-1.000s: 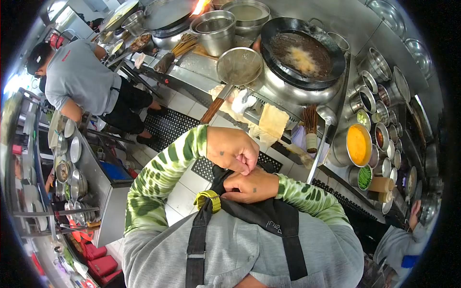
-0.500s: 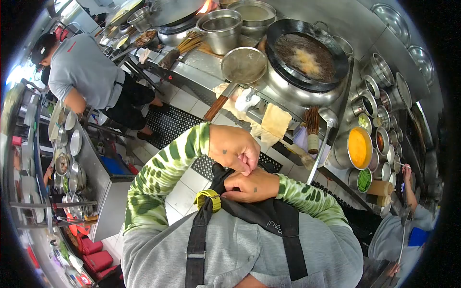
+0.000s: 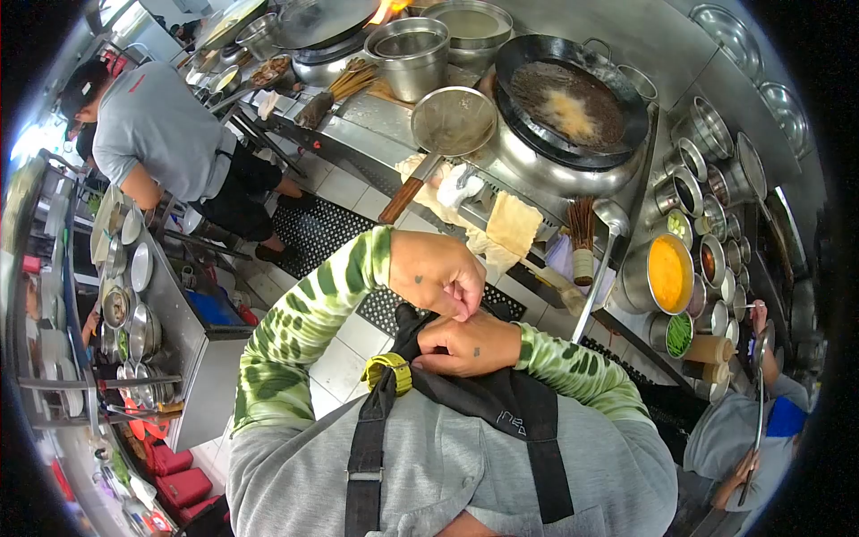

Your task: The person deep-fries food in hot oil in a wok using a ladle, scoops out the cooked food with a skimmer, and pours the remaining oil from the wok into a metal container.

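My left hand [image 3: 437, 276] is closed, its curled fingers touching the back of my right hand [image 3: 472, 345]. My right hand lies below it against the black apron [image 3: 488, 394], fingers bent under and partly hidden. What either hand grips, if anything, does not show. A yellow band [image 3: 387, 373] is wrapped around the apron strap beside my right hand. Beyond my hands, a wire-mesh strainer [image 3: 454, 123] with a wooden handle lies on the stove counter. Behind it, a wok [image 3: 573, 103] holds dark bubbling oil with pale food frying in it.
A ladle [image 3: 601, 242] and a bamboo brush [image 3: 582, 242] rest at the counter's edge. To the right stand a pot of orange liquid [image 3: 669, 273] and several metal containers. One co-worker [image 3: 165, 130] stands at left, another [image 3: 747, 438] at lower right. Flame [image 3: 389, 11] shows at the back.
My hands have barely moved. The co-worker at lower right has shifted, and a long ladle near that person now stands more upright. The left co-worker moved slightly.
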Demonstrator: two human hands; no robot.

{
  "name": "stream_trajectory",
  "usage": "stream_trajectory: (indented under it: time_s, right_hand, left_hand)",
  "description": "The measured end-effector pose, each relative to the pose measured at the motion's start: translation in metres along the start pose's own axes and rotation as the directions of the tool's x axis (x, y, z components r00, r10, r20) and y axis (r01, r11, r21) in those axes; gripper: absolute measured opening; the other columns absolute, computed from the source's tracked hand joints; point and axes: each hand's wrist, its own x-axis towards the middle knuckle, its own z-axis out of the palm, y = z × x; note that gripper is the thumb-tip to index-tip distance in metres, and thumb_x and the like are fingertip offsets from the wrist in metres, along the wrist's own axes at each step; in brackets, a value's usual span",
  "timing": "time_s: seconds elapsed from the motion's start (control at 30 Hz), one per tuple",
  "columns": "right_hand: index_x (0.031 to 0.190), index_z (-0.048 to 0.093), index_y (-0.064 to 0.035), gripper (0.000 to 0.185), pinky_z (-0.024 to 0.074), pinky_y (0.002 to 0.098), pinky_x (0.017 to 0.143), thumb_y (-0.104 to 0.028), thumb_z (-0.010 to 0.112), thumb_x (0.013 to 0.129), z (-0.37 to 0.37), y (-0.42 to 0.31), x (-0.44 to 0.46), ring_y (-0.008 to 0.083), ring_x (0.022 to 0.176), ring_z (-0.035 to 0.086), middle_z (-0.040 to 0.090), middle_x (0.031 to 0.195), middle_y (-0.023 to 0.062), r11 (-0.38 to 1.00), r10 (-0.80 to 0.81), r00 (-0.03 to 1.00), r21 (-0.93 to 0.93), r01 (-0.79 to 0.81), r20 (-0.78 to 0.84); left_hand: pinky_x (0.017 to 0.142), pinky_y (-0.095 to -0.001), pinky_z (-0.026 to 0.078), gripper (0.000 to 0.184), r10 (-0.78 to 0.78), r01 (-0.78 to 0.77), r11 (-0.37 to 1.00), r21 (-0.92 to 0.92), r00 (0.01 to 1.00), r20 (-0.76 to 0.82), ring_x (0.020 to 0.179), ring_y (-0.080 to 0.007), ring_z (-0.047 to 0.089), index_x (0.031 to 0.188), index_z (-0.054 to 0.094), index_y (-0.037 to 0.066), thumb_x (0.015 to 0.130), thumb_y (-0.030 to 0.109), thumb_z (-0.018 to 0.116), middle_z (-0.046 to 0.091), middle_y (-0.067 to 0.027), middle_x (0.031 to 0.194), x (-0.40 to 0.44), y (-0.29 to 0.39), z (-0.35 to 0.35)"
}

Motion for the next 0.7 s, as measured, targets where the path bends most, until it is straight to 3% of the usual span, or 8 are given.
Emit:
stream_trajectory:
  time_s: [0.13, 0.33, 0.7]
  right_hand:
    - [0.074, 0.06, -0.006, 0.036, 0.0453, 0.0388, 0.058, -0.038, 0.061, 0.09, -0.0073, -0.0045, 0.0, 0.0262, 0.062, 0.059, 0.059, 0.065, 0.0099, 1.0, 0.013, 1.0, 0.015, -0.013, 0.001]
    - [0.073, 0.061, -0.0071, 0.033, 0.0448, 0.0377, 0.057, -0.036, 0.065, 0.088, -0.0053, -0.0003, -0.0004, 0.0245, 0.062, 0.057, 0.057, 0.065, 0.008, 0.999, -0.041, 0.998, 0.004, 0.042, -0.044]
    - [0.075, 0.062, -0.0096, 0.029, 0.0452, 0.0313, 0.054, -0.035, 0.065, 0.09, -0.0092, 0.0011, -0.0043, 0.0159, 0.06, 0.058, 0.057, 0.063, 0.0031, 0.976, -0.019, 1.0, 0.22, 0.014, 0.021]
  left_hand:
    - [0.073, -0.0361, 0.048, 0.012, 0.111, -0.111, 0.994, -0.009, 0.993, -0.039, 0.083, -0.027, 0.062, 0.092, 0.064, 0.001, 0.081, 0.003, 0.068, 0.065, -0.0104, 0.09, -0.004, 0.0064, -0.0042]
    - [0.073, -0.0358, 0.048, 0.016, 0.117, -0.114, 0.989, -0.096, 0.993, 0.03, 0.083, -0.0268, 0.061, 0.095, 0.062, 0.002, 0.08, 0.002, 0.067, 0.062, -0.0094, 0.09, -0.0041, 0.0042, 0.0004]
    - [0.068, -0.0318, 0.049, 0.015, 0.16, -0.172, 0.979, -0.111, 0.981, -0.112, 0.079, -0.0218, 0.06, 0.094, 0.062, 0.003, 0.081, 0.004, 0.069, 0.061, -0.0075, 0.088, -0.0074, -0.002, 0.0047]
